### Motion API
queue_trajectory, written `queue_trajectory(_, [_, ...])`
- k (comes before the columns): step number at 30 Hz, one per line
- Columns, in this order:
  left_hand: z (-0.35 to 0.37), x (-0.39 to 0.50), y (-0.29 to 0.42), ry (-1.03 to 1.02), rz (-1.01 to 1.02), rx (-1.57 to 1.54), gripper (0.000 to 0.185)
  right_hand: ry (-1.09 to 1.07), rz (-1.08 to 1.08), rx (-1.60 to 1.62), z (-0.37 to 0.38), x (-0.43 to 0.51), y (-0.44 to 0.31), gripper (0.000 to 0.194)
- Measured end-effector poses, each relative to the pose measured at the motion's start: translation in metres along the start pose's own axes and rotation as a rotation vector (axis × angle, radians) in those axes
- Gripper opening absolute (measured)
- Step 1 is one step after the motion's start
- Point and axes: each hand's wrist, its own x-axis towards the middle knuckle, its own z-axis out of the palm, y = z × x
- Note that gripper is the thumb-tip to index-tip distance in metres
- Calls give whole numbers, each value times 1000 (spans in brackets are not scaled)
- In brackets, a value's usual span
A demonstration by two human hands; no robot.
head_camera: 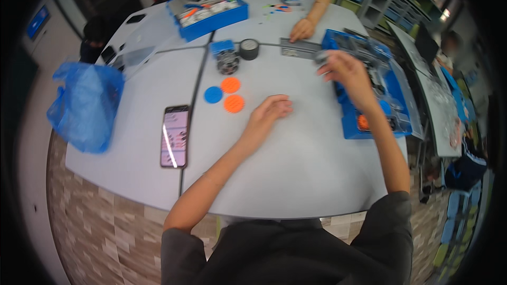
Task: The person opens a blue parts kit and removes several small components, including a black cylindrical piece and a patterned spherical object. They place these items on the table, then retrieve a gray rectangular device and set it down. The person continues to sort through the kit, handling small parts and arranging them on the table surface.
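My right hand [344, 72] is raised by the left edge of a blue parts bin [352, 124], its fingers closed on a small dark grey part [320, 57] too blurred to name. My left hand [274, 107] rests on the white table with its fingers slightly curled and nothing seen in it. Left of that hand lie two orange toothed discs [230, 85] and a blue toothed disc [213, 94]. Behind the discs are a dark wheel-like part [227, 62] against a blue block [222, 46], and a black wheel [249, 49].
A smartphone [174, 136] lies at the left beside the table seam. Further left is a blue plastic bag [89, 107]. Another blue bin [214, 19] of parts stands at the back. Across the table, a person's hand [302, 30] touches a grey tray [297, 52].
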Motion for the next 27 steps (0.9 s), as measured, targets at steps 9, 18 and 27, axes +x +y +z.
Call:
queue_trajectory(9, [4, -3, 13, -109, -273, -396, 51, -118, -528, -1039, 85, -42, -3, 32])
queue_trajectory(18, [-3, 0, 11, -90, -294, -371, 54, 23, -20, -763, -9, -8, -22, 36])
queue_trajectory(27, [-5, 0, 13, -109, -312, -392, 58, 197, 190, -361, -47, -49, -26, 33])
